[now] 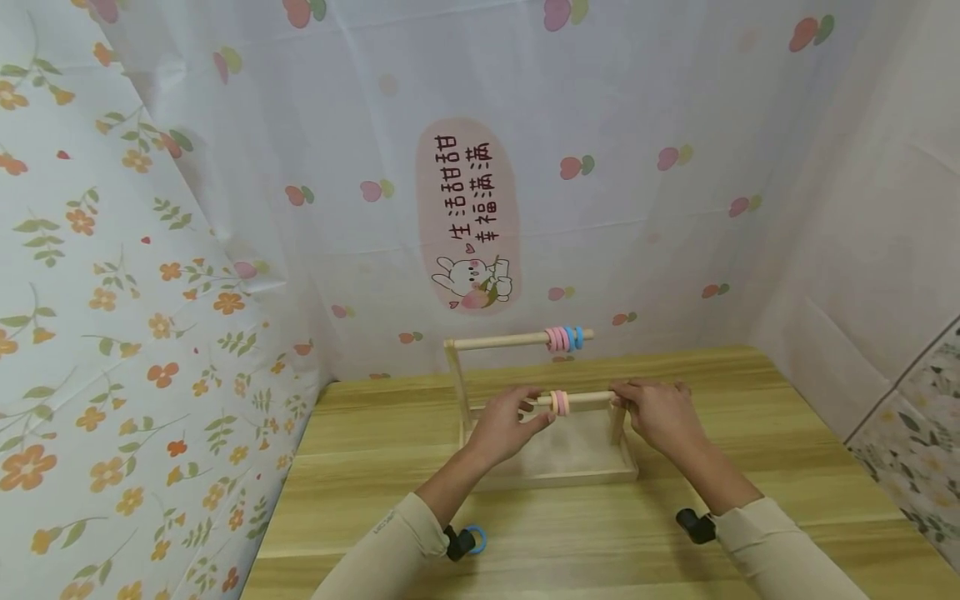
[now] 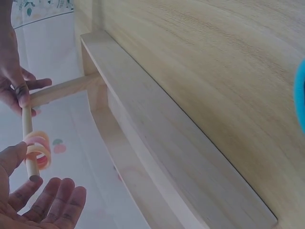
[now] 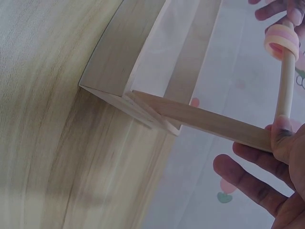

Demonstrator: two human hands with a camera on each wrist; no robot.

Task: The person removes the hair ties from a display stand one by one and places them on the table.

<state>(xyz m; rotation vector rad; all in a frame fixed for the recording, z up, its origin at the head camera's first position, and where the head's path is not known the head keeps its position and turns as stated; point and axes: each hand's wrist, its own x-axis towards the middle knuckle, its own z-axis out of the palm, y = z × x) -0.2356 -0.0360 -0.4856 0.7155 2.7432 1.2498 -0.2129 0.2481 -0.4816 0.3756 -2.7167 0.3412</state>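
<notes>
A light wooden rack point(image 1: 555, 478) has a tray-like base and two rods on posts. On its front rod point(image 1: 592, 397) sit a few pale orange and pink rings point(image 1: 559, 403), close to the rod's free left end. My left hand point(image 1: 504, 423) is at that end, its thumb by the rings and its other fingers spread loosely in the left wrist view. My right hand point(image 1: 660, 412) pinches the corner where the front rod meets its post point(image 3: 214, 121). Pink and blue rings point(image 1: 564, 338) hang near the right end of the rear rod point(image 1: 498, 342).
A blue ring point(image 1: 477, 539) lies on the wood-grain table point(image 1: 570, 550) beside my left wrist. Black wrist mounts point(image 1: 696, 526) show at both sleeves. Patterned sheets point(image 1: 637, 233) stand behind the table and along its sides.
</notes>
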